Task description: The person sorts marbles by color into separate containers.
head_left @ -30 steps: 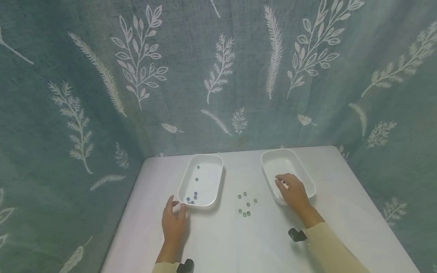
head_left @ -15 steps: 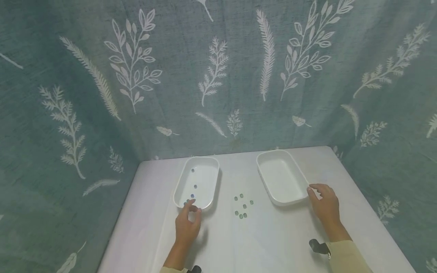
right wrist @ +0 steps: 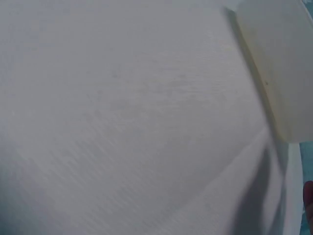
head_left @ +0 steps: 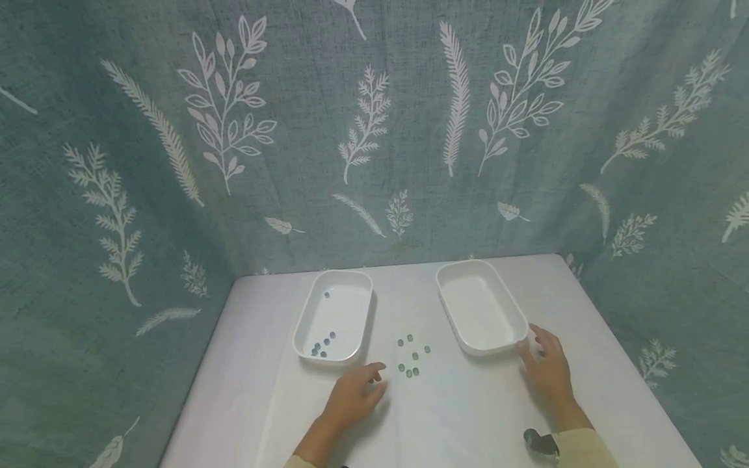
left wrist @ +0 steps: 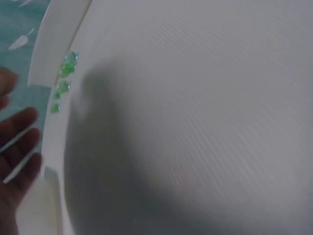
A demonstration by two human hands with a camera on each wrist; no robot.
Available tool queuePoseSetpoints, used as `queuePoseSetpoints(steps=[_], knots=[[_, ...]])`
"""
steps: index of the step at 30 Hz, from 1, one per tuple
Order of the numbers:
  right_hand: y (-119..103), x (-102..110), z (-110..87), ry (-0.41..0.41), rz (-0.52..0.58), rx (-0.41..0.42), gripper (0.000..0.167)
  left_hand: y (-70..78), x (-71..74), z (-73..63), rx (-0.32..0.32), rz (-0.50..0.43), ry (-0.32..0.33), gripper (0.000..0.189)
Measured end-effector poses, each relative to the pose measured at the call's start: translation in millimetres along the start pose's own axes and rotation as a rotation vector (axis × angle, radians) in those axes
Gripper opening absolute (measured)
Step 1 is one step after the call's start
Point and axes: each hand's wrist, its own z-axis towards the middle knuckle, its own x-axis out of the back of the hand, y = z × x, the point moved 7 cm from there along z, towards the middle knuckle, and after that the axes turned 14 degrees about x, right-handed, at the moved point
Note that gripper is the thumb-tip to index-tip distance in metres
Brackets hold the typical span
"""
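Note:
My left hand [head_left: 354, 393] hovers over the table just in front of the left white tray [head_left: 363, 325], thumb and fingers apart, nothing between them. Its fingertips point right, close to several green glass gems [head_left: 415, 356] lying loose on the table; the left wrist view shows these green gems [left wrist: 68, 67] beyond the spread fingers [left wrist: 22, 142]. Several bluish glass gems [head_left: 326, 342] lie in the left tray, mostly toward its front. At the near right corner of the right white tray [head_left: 480, 305], my right hand [head_left: 550, 370] has its thumb and fingers loosely astride the rim.
Both trays stand toward the back of the white table [head_left: 445, 422], with the green gems between them. A teal curtain with white leaf prints [head_left: 316, 117] hangs behind and at both sides. A dark wrist camera [head_left: 539, 443] sits at the right sleeve [head_left: 585, 448].
My left hand has gone from the left tray's front rim to the right, beside the green gems. My right hand has moved from over the right tray to its near right corner.

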Motion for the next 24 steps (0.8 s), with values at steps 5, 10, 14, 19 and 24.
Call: queuePoseSetpoints(steps=[5, 10, 14, 19, 24], knots=[[2, -13, 1.0, -0.021, -0.002, 0.051, 0.071, 6.2, -16.5, 7.6, 0.028, -0.011, -0.097, 0.032], [9, -24, 2.6, -0.015, 0.013, 0.07, 0.068, 8.3, -25.1, 15.0, 0.052, -0.02, -0.092, 0.03], [13, -32, 3.3, -0.027, -0.006, 0.068, 0.067, 7.0, -28.2, 20.6, 0.061, -0.027, -0.066, 0.029], [14, -34, 0.9, -0.018, 0.001, 0.067, 0.066, 6.5, -33.8, 26.2, 0.107, -0.016, -0.072, 0.029], [15, -34, 1.0, 0.025, 0.013, 0.069, 0.066, 10.0, -37.0, 29.5, 0.106, -0.01, -0.082, 0.03]])
